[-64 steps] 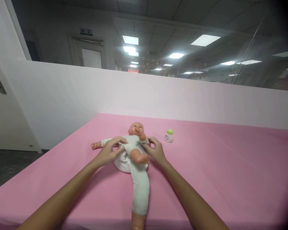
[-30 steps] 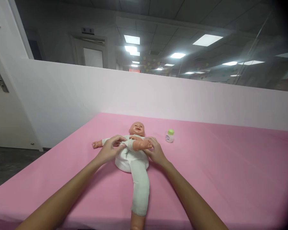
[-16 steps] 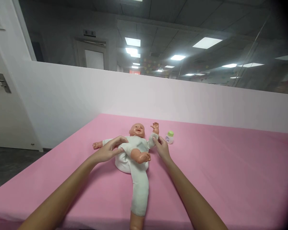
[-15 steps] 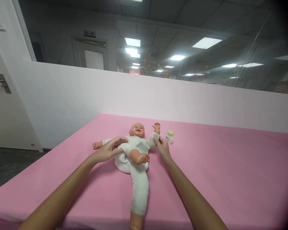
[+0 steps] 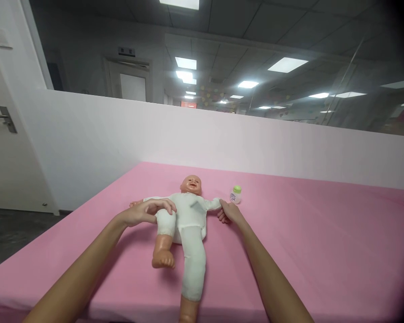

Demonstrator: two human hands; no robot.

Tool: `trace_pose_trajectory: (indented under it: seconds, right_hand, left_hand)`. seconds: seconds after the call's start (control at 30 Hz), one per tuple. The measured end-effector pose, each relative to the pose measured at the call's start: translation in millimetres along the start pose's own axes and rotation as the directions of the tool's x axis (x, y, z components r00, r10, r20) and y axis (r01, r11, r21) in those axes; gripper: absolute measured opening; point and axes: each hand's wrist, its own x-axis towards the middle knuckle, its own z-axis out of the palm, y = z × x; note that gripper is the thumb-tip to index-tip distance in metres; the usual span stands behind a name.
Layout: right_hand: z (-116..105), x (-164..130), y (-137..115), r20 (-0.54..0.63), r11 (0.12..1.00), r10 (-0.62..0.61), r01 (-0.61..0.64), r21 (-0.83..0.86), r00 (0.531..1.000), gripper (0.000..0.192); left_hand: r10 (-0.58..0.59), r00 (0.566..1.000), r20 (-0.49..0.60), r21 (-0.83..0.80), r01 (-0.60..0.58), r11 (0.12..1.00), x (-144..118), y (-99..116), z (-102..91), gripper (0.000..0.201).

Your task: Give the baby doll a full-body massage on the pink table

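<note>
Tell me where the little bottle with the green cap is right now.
The bottle stands upright on the pink bed, just right of the doll's head and a little beyond the right hand, apart from both.

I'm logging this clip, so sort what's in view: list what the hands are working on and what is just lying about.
In hand:
- baby doll, lying face up in its white suit
- left hand, resting on the doll's raised knee
- right hand, closed on the doll's sleeve end

Lying about:
- small bottle with a green cap, upright past the right hand
- pink sheet under everything
</note>
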Motion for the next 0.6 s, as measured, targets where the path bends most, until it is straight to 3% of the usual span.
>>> trace_pose_trajectory:
  seconds: [0.07, 0.13, 0.27, 0.33, 0.4, 0.47, 0.53, 0.6]
  right_hand:
    - [-7.1, -1.3, 0.8, -0.032, 0.966, -0.107, 0.096, -0.242, 0.994, 0.047]
    - [-13.9, -2.8, 0.1, -0.065, 0.911, -0.198, 0.159, -0.381, 0.978, 0.045]
    - [-19.0, -10.0, -10.2, -0.187, 0.863, -0.271, 0.152, -0.481, 0.944, 0.039]
    - [-15.9, -18.5, -20.9, -0.167, 0.86, -0.318, 0.21, -0.464, 0.933, 0.036]
    - [-9.8, -30.8, -34.3, -0.016, 0.886, -0.353, 0.329, -0.325, 0.935, 0.029]
    - [-2.0, -45.5, -48.3, 0.243, 0.908, -0.362, 0.4, -0.129, 0.9, 0.026]
    - [6.1, -60.1, -60.7, 0.486, 0.907, -0.381, 0.419, 0.034, 0.786, 0.03]
    - [12.8, -72.6, -70.7, 0.696, 0.911, -0.378, 0.378, 0.164, 0.61, 0.042]
  left_hand:
    - [-0.03, 0.997, 0.066, -0.031, 0.032, 0.999, -1.5, 1.5, 0.0, 0.03]
    - [-0.061, 0.99, 0.124, -0.035, 0.066, 0.997, -2.9, 4.1, -0.2, 0.028]
    - [-0.075, 0.976, 0.202, 0.026, 0.071, 0.997, -4.0, 12.6, -1.7, 0.024]
    - [-0.092, 0.966, 0.242, 0.061, 0.079, 0.995, -3.8, 16.5, -2.4, 0.023]
    - [-0.129, 0.956, 0.263, 0.093, 0.108, 0.99, -2.9, 17.9, -2.3, 0.023]
    - [-0.17, 0.953, 0.251, 0.127, 0.141, 0.982, -1.4, 16.3, -0.9, 0.023]
    - [-0.197, 0.955, 0.221, 0.155, 0.165, 0.974, 0.7, 12.4, 1.6, 0.023]
    - [-0.214, 0.957, 0.195, 0.179, 0.18, 0.967, 3.3, 7.7, 4.8, 0.024]
